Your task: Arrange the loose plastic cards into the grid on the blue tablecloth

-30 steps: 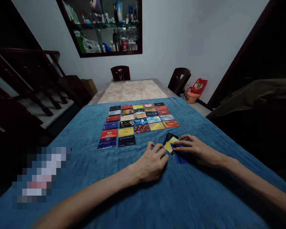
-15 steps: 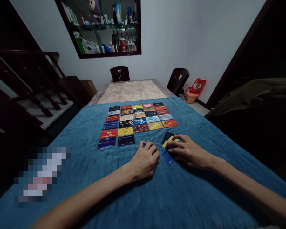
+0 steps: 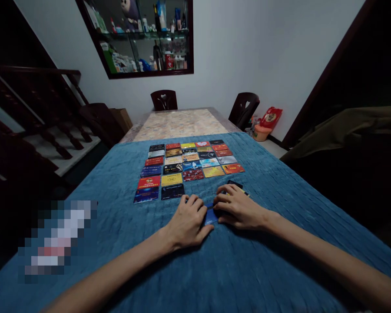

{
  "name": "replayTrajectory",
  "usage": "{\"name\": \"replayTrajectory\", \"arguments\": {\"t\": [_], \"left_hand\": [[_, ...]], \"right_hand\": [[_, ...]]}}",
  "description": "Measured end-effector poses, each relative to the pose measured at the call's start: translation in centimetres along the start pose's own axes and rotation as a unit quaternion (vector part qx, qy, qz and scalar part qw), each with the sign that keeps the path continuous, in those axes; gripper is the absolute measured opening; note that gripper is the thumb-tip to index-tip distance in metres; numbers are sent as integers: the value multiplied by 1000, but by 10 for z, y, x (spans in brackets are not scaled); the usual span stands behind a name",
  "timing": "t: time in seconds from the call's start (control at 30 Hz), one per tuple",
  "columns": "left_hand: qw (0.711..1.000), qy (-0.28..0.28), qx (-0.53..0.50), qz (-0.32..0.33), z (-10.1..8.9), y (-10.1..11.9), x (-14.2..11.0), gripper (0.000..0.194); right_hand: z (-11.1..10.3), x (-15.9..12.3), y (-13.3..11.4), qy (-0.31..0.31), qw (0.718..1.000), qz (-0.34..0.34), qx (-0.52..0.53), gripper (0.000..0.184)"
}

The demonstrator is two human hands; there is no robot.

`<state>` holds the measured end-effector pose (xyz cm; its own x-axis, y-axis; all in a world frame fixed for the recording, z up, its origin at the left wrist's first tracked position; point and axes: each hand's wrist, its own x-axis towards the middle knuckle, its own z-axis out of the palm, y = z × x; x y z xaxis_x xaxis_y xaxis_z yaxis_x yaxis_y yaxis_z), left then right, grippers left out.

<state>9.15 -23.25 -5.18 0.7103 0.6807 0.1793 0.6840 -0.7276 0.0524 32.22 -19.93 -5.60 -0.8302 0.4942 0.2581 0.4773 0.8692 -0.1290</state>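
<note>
Several plastic cards lie face up in neat rows on a blue cloth over the table. My left hand rests on the cloth with its fingers curled, touching a blue card. My right hand lies flat beside it, fingers pressing on the same blue card. A small heap of loose cards, black and yellow, peeks out behind my right hand.
Past the cloth the table's bare marbled top runs to two dark chairs at the far end. A wall cabinet holds bottles. A stair railing is at left, a red bag on the floor at right.
Both hands have slid left across the cloth. The blue card moved left with my right hand, away from the loose heap, and now lies between the two hands.
</note>
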Motion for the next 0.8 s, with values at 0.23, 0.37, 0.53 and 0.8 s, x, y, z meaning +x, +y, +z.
{"name": "replayTrajectory", "arguments": {"t": [0.23,0.37,0.53,0.8], "left_hand": [[998,-2,-40,-43,-1,-2,-3,33],[998,-3,-44,-43,-2,-4,-4,29],[1000,-8,-13,-10,-2,-6,-4,24],[997,6,55,63,-3,-10,-2,20]], "right_hand": [[2,14,3,-5,1000,-8,11,35],[1,19,3,-16,1000,-8,26,37],[-3,18,0,-13,999,2,43,37],[-9,12,-4,-26,997,2,74,36]]}}
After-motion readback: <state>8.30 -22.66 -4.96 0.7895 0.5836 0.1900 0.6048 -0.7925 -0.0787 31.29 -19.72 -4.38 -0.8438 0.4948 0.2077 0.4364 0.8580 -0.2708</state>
